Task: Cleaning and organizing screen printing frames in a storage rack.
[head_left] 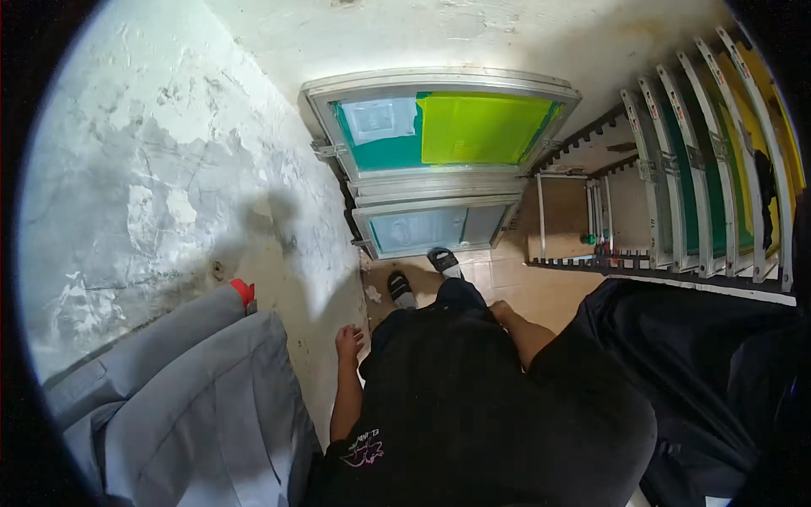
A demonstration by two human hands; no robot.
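My left hand [348,342] hangs at my side close to the rough white wall [152,186], fingers loosely apart and holding nothing. Only part of my right hand [502,313] shows at the end of my bare forearm, pressed against my black trousers, and its fingers are hidden. Ahead of my sandalled feet [422,275], several aluminium screen-printing frames [439,127] lean against the wall. The front one has green and yellow mesh.
A slotted rack [710,169] on the right holds several upright screen frames with green and yellow mesh. Grey cloth with a red tip [194,380] fills the lower left. Black cloth [710,355] lies at the lower right. The floor is tan tile [515,283].
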